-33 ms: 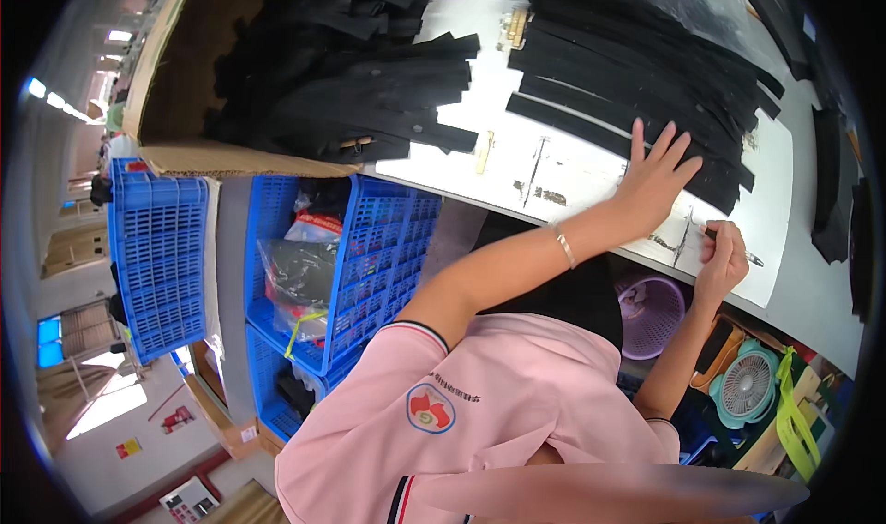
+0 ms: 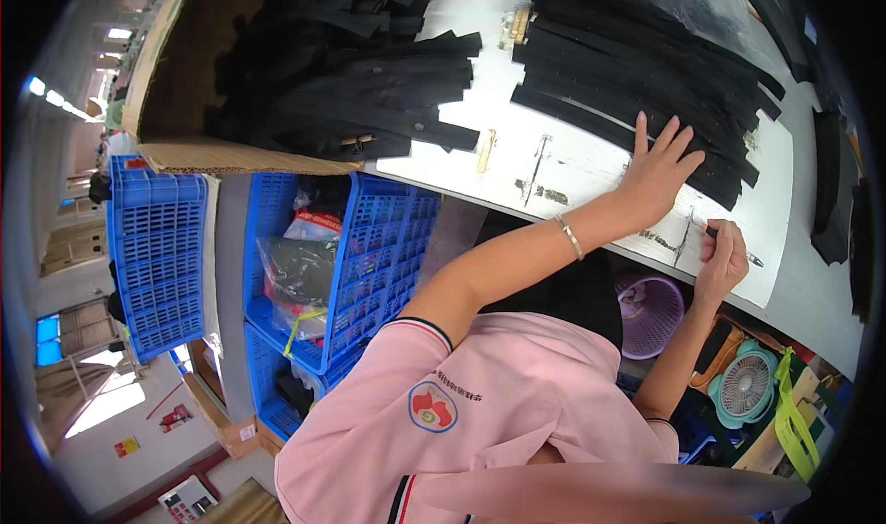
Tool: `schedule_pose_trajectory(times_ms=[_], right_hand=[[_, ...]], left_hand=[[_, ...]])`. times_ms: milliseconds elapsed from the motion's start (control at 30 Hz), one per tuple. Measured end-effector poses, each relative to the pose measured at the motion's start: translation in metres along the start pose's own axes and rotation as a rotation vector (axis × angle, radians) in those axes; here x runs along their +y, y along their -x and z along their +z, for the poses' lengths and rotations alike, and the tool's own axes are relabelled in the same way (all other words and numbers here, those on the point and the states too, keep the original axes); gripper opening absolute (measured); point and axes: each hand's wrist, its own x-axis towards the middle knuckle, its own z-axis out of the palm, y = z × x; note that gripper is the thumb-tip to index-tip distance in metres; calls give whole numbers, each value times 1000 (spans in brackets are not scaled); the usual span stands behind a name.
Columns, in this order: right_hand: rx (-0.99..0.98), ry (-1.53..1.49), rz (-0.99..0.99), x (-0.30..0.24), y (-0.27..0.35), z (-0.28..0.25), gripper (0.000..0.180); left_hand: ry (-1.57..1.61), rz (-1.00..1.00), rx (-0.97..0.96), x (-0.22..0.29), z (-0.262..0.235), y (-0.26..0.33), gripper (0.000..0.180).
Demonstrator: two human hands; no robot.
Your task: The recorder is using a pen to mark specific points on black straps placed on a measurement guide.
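My left hand lies flat with fingers spread on the near edge of a row of black fabric strips, which lie side by side and overlap on a white board. To its right, close to the board's front edge, my right hand is closed round a slim pen, dark at one end and silvery at the other. Most of the pen's barrel is hidden by the fingers. Dark lines and smudges mark the board beside both hands. Another heap of black strips lies farther left.
A cardboard box stands at the left end of the table. Below are blue plastic crates, a purple basket and a teal fan. Clear plastic film lies at the back; more black pieces lie at right.
My left hand and the nearest strips under it have shifted slightly to the right. The right hand with the pen has hardly moved.
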Motion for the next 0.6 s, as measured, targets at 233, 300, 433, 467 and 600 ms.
schedule_pose_trajectory(times_ms=[233,300,433,467,600], right_hand=[[9,47,19,-5,-8,6,29],[0,44,21,-5,-10,6,29],[-20,45,14,-1,-12,3,29],[-21,34,14,-1,-12,4,29],[-37,11,-7,-1,-12,6,26]], left_hand=[[60,-42,93,-14,-52,41,51],[-97,-106,130,-26,-86,71,52],[-386,-300,172,-53,-167,117,54],[-482,-354,174,-62,-182,127,52],[-575,-458,175,-101,-212,149,26]])
